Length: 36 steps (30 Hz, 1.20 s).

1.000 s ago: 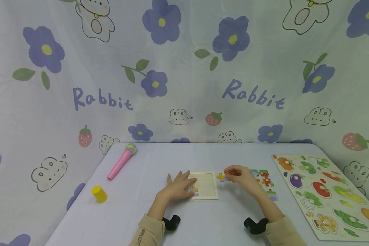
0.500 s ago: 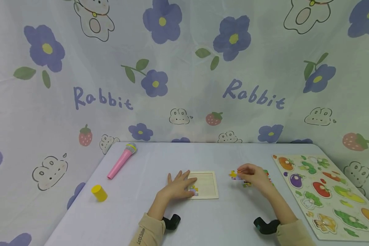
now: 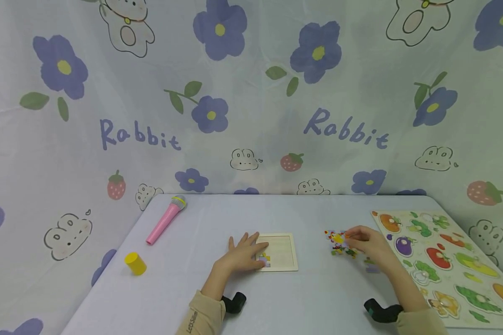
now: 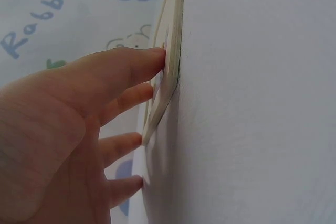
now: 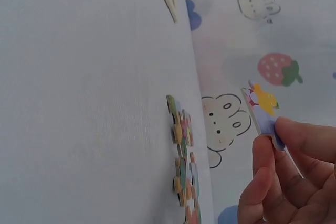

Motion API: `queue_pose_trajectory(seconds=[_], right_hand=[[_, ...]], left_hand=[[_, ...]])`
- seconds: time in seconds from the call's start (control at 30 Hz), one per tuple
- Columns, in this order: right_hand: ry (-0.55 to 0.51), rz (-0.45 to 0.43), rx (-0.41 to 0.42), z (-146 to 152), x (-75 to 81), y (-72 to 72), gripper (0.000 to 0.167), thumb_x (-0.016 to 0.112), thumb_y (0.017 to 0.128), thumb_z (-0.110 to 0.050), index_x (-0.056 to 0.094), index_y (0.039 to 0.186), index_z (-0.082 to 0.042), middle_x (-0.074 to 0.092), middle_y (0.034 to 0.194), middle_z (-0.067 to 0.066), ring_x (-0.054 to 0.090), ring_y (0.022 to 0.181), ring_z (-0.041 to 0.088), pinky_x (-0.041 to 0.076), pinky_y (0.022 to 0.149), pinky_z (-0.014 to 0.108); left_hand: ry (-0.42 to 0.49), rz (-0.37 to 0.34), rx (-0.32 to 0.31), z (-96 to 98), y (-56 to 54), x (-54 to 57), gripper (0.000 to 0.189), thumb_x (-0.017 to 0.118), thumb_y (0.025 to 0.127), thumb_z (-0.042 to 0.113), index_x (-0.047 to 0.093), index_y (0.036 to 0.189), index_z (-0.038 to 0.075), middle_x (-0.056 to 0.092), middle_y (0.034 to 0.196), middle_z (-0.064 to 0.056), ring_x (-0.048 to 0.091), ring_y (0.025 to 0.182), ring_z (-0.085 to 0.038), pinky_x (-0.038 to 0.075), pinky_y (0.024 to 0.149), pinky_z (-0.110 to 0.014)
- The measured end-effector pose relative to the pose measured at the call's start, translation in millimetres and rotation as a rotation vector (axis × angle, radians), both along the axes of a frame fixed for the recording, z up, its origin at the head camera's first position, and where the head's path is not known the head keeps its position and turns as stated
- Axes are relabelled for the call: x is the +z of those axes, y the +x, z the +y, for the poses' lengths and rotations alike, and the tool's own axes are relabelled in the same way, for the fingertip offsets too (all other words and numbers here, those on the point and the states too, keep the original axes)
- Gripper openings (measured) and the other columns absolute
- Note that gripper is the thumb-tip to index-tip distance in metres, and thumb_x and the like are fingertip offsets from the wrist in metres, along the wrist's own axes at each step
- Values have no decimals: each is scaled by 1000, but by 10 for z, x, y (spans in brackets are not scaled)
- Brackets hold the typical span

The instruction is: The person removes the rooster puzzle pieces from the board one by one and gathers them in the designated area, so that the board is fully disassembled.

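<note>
My left hand rests with spread fingers on the left side of a shallow wooden puzzle tray. In the left wrist view its thumb and fingertips touch the tray's edge. A yellow and lilac puzzle piece lies in the tray's lower left corner, partly covered by that hand. Off to the right, my right hand pinches a jigsaw piece with yellow and lilac print between thumb and fingers. It is held up over loose jigsaw pieces, some of them hidden behind the hand.
A large peg board of vegetables covers the table's right side, close to my right forearm. On the left lie a pink toy microphone and a yellow cylinder. A printed curtain hangs behind the table.
My right hand has moved right, away from the tray, carrying the pinched jigsaw piece over the loose pieces. The left hand has stayed on the tray.
</note>
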State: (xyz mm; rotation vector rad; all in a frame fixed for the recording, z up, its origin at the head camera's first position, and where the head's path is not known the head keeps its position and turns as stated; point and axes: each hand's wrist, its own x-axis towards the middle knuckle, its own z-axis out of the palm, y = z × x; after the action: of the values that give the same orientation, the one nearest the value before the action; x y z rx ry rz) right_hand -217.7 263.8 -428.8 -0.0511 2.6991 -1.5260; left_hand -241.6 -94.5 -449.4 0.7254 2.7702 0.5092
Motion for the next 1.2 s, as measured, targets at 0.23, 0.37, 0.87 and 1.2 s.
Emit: queue_pose_trajectory(seconds=[0.23,0.37,0.87,1.2], right_hand=[[65,-128,-6,164,-51,70,32,67,83,-17,59,106,4,64,93,7,55,79,17,47,64,29],[101,-173,-8,230,-72,103,29,68,81,-14,59,103,4,62,88,6,53,78,16,44,64,29],[224,-176,-49,237,-179,144,18,67,78,-9,63,92,2,60,79,3,50,71,16,43,58,28],[300,-161,-43,224,-198,118,18,68,77,-11,64,90,1,63,83,5,51,75,18,43,61,29]], left_hand=[[7,1,-1,-1,2,4,54,62,85,37,50,134,19,28,149,-13,18,136,-42,2,99,-71],[8,1,-2,-2,6,-1,54,61,85,38,50,134,19,28,149,-14,18,137,-43,1,99,-71],[4,10,2,-7,16,-30,54,61,85,38,49,135,20,28,149,-12,18,137,-42,2,100,-71],[33,11,-9,-4,30,-19,54,61,86,34,49,135,17,27,149,-16,16,136,-45,2,99,-71]])
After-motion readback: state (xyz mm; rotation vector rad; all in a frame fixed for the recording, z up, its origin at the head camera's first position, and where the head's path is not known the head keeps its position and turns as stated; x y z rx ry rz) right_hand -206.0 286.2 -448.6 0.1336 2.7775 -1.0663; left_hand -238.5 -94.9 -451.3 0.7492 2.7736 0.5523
